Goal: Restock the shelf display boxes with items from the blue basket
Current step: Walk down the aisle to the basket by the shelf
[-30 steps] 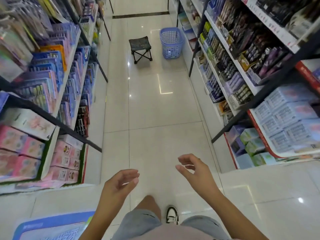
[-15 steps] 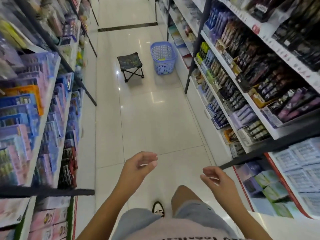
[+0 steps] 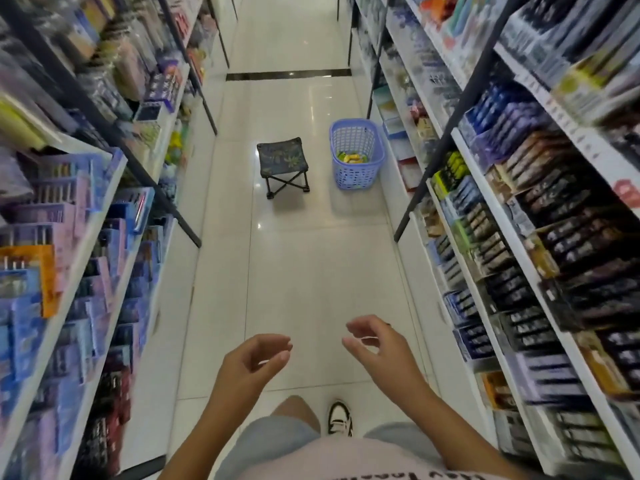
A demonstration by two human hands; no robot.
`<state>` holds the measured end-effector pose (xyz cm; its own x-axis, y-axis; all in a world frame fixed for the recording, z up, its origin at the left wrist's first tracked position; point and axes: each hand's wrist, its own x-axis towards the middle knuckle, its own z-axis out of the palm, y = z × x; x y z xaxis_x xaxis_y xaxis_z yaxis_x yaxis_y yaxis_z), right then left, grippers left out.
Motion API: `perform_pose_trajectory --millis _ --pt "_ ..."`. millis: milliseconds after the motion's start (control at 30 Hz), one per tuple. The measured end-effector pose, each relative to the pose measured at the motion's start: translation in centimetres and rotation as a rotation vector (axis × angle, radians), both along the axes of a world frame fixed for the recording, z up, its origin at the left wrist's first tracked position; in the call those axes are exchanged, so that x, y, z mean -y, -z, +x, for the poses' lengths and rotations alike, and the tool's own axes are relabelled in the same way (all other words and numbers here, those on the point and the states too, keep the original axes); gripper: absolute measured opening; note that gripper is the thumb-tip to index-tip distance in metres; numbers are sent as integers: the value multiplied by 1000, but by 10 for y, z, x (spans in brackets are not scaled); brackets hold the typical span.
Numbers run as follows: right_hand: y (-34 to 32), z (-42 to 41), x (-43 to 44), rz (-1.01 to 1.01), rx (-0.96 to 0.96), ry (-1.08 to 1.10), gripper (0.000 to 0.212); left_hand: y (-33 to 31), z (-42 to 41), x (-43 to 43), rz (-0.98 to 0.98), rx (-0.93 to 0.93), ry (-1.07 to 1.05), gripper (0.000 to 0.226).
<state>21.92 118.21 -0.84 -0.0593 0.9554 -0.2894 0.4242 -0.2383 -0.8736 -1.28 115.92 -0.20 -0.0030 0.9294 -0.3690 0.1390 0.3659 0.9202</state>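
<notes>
The blue basket (image 3: 356, 152) stands on the tiled floor ahead, close to the right shelf unit, with yellow and green packets (image 3: 351, 157) in its bottom. Display boxes (image 3: 540, 237) of dark packaged items fill the right shelves. My left hand (image 3: 252, 362) and my right hand (image 3: 375, 344) hover low in front of me, well short of the basket, fingers loosely curled and holding nothing.
A small folding stool (image 3: 282, 162) stands on the floor left of the basket. Stocked shelves (image 3: 86, 237) line the left side of the narrow aisle. A dark floor strip (image 3: 287, 75) crosses the aisle further on. My shoe (image 3: 340, 419) shows below.
I have walked down the aisle, so the basket and stool are nearer and lower in view. Both hands stay empty and have drawn closer together.
</notes>
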Motion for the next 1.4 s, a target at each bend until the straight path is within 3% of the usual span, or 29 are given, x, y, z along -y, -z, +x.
perform_pose_trajectory --millis 233,600,1167,1400 --pt "5 -20 -141 21 4 -93 17 3 -13 -133 -6 7 -58 16" --pt "16 -21 -326 -51 12 190 15 -19 -41 -393 93 30 130 16" --pt "9 -99 -701 51 -13 84 17 2 -120 -678 -29 18 -60 16" --pt "27 -117 -809 15 5 192 16 13 -131 -829 -16 -8 61 17"
